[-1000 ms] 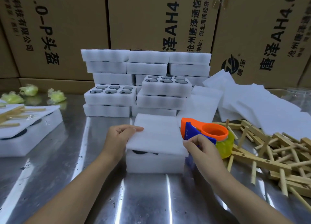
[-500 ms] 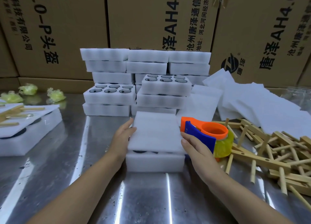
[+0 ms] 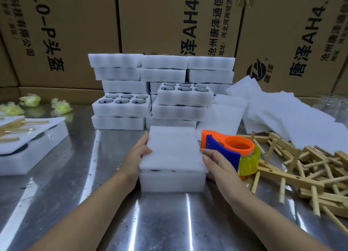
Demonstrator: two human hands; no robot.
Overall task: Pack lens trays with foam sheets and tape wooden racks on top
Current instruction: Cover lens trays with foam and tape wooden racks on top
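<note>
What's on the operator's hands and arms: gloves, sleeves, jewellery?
Nothing worn that shows. The left hand and right hand are bare, with no gloves or rings visible. Both forearms are bare down to the frame edge, with no sleeves, watch or wristband in view.

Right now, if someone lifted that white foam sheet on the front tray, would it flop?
Probably very light: the foam sheet looks thin and airy. It may bend a little yet hold shape: it lies flat across the tray, like the loose sheets at right. A nudge could slide it; nothing visibly fastens it.
</note>
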